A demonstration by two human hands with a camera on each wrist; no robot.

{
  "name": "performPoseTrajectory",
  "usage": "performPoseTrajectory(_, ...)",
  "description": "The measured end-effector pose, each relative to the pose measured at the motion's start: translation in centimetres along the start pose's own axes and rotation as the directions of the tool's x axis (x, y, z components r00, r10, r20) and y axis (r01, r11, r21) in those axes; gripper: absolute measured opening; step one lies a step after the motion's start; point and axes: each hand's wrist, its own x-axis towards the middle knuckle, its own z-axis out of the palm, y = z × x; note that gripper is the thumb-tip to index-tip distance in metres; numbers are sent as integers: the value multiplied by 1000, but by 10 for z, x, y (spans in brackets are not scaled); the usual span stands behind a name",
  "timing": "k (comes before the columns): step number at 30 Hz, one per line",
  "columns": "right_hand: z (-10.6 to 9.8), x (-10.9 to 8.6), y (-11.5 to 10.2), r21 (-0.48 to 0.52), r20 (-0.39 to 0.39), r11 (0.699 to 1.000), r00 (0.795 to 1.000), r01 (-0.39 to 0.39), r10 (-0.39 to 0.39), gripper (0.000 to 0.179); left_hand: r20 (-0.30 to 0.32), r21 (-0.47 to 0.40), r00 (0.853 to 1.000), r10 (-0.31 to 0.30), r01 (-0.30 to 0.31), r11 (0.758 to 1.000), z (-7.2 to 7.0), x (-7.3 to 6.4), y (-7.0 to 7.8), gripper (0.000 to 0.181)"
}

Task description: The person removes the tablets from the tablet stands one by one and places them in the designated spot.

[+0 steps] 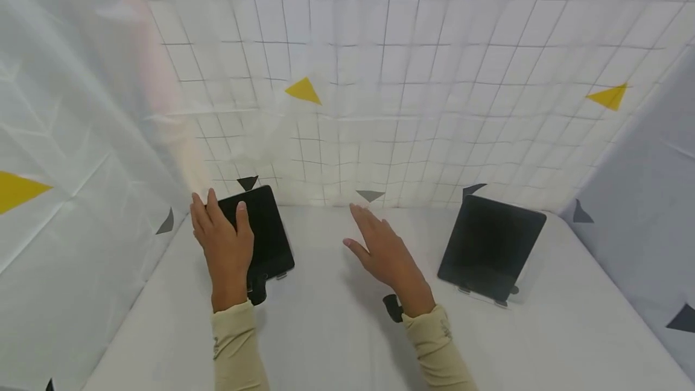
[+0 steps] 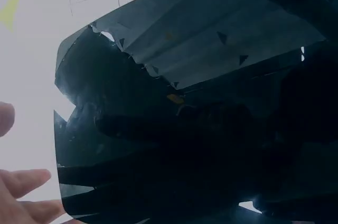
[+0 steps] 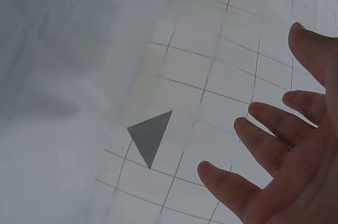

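My left hand (image 1: 227,246) is open in front of a black tablet (image 1: 266,228) on the left, overlapping its left part in the head view. The tablet leans back on a stand, its dark glossy screen (image 2: 174,155) full of reflections in the left wrist view. There, fingertips (image 2: 37,179) show just beside the screen's edge. My right hand (image 1: 388,252) hovers over the middle of the white table, fingers extended, thumb apart, holding nothing. In the right wrist view this hand (image 3: 296,171) faces the gridded white sheet. A second black tablet (image 1: 491,246) leans on a clear stand at the right.
A white sheet with grid lines (image 1: 358,101) hangs behind the white table (image 1: 326,330), with plain white sheets at both sides. Yellow triangles (image 1: 305,90) and grey triangles (image 1: 371,195) mark the sheets. A small black device (image 1: 393,308) sits at the right wrist.
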Motion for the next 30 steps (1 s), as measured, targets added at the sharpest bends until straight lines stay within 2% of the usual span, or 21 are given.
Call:
performPoseTrajectory(6,5,0,-5,17,38,1000,999,-24,24,75,32,-12,995,-92,92,996,-9,1,-2,77)
performPoseTrajectory(14,12,2,-8,43,70,997,996,-64,61,84,12,-24,981,-195,195,981,-22,2,-4,70)
performPoseTrajectory(18,19,4,-13,45,90,998,995,-48,44,82,33,-12,974,-222,222,975,-27,2,-5,64)
performPoseTrajectory(25,33,4,-21,58,145,997,988,-52,43,80,142,10,952,-270,271,962,-36,2,-5,54)
performPoseTrajectory(30,48,7,-30,48,156,998,987,-34,26,78,131,99,951,-280,268,958,-42,1,-5,49)
